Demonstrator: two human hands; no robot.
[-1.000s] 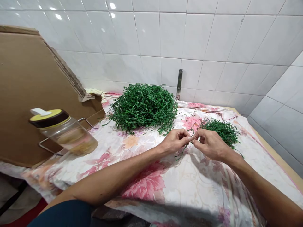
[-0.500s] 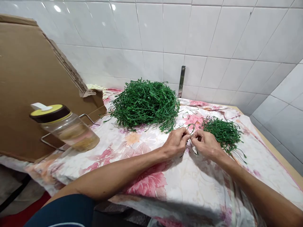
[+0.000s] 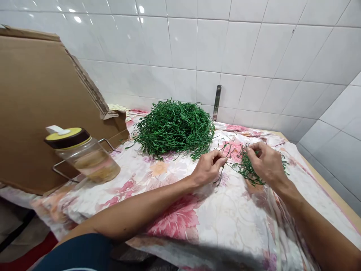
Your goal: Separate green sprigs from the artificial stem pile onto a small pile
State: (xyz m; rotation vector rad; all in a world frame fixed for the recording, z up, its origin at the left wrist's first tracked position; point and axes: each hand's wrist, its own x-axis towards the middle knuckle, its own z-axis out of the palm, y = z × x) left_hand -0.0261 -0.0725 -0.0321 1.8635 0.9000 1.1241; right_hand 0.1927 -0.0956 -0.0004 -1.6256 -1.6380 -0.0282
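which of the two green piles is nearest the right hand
The smaller pile, on the right: the right hand partly hides it. The larger pile lies farther left, in full view.

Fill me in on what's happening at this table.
A person is handling thin green stems with bare hands. The left hand pinches a few stems at the fingertips. The right hand, apart from it, is over the small green pile; whether it grips any is unclear. A bigger pile lies toward the wall, on the flowered cloth.
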